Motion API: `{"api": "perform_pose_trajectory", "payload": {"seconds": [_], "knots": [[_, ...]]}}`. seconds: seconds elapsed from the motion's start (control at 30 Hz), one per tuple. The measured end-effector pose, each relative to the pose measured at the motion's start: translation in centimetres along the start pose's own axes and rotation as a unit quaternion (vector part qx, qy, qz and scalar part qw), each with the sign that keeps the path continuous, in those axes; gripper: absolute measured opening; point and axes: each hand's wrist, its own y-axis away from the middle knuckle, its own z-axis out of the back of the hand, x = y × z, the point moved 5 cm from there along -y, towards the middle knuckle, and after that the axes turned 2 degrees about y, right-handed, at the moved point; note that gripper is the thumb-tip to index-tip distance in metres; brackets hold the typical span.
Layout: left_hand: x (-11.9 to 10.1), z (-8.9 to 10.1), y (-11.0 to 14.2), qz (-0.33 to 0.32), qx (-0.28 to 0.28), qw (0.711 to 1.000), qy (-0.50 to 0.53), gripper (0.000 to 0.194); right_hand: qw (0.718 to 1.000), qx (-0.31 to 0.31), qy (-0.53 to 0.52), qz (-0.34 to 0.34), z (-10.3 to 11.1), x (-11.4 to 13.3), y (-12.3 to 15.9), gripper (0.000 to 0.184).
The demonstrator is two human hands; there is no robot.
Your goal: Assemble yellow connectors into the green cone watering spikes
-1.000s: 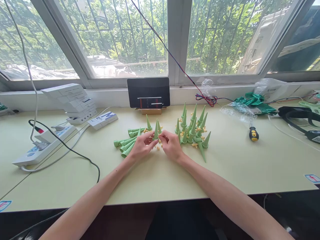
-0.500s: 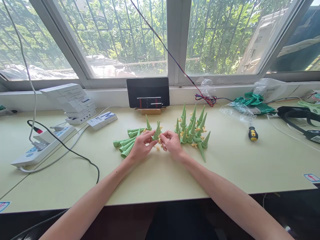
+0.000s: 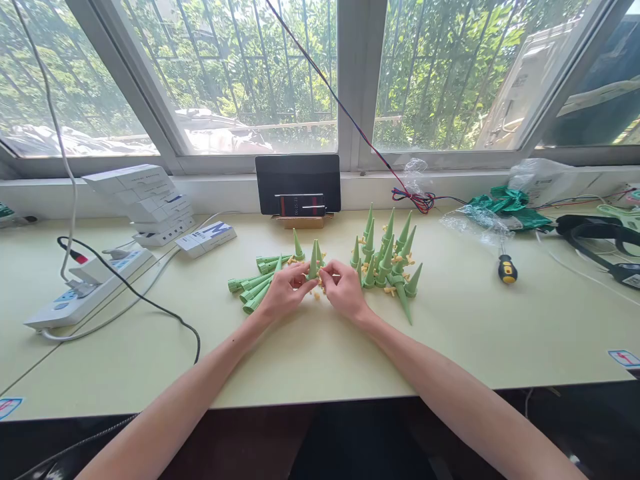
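Near the middle of the table, my left hand [image 3: 287,288] is closed around a green plant watering spike [image 3: 313,261], its point upward. Close against it, my right hand [image 3: 344,288] pinches a small yellow valve [image 3: 321,271] at the spike's side; the fingers hide most of the valve. Several loose yellow valves [image 3: 317,296] lie beneath and between the hands. Left of my left hand, several green spikes [image 3: 253,295] lie on their sides, and one stands upright [image 3: 298,247] behind it. To the right is a cluster of standing green spikes [image 3: 385,263] with yellow valves fitted.
A phone [image 3: 301,205] leans on a black tablet [image 3: 298,180] at the back. White boxes [image 3: 145,200] and a power strip [image 3: 90,293] with cables occupy the left. A screwdriver [image 3: 507,269], green plastic bag [image 3: 510,208] and black headset [image 3: 600,240] lie right.
The spike in my left hand has tipped more upright. My right fingers stay pinched at its side, and the camera view has shifted slightly.
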Motion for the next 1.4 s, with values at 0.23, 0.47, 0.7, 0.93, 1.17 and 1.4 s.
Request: {"api": "perform_pose_trajectory", "payload": {"seconds": [0.23, 0.47, 0.7, 0.93, 1.17, 1.4], "knots": [[0.1, -0.2, 0.0, 0.039, 0.007, 0.998, 0.042, 0.031, 0.998, -0.001, 0.047, 0.028, -0.1, 0.3, 0.0, 0.024], [-0.5, -0.5, -0.3, 0.076, 0.048, 0.993, 0.08, 0.043, 0.993, -0.011, 0.097, 0.058, -0.1, 1.3, 0.1, 0.024], [0.0, -0.4, -0.4, 0.087, 0.051, 0.989, 0.108, 0.046, 0.992, 0.01, 0.106, 0.074, -0.4, 1.4, 0.2, 0.017], [-0.3, -0.6, -0.4, 0.11, 0.068, 0.983, 0.129, 0.047, 0.991, 0.001, 0.1, 0.091, -0.5, 1.3, 0.2, 0.015], [-0.7, -0.6, -0.5, 0.131, 0.065, 0.98, 0.136, 0.044, 0.99, 0.002, 0.107, 0.09, -0.5, 1.2, 0.1, 0.012], [-0.3, -0.4, -0.3, 0.149, 0.048, 0.979, 0.128, 0.042, 0.99, -0.001, 0.111, 0.085, -0.5, 1.1, 0.1, 0.009]]}}
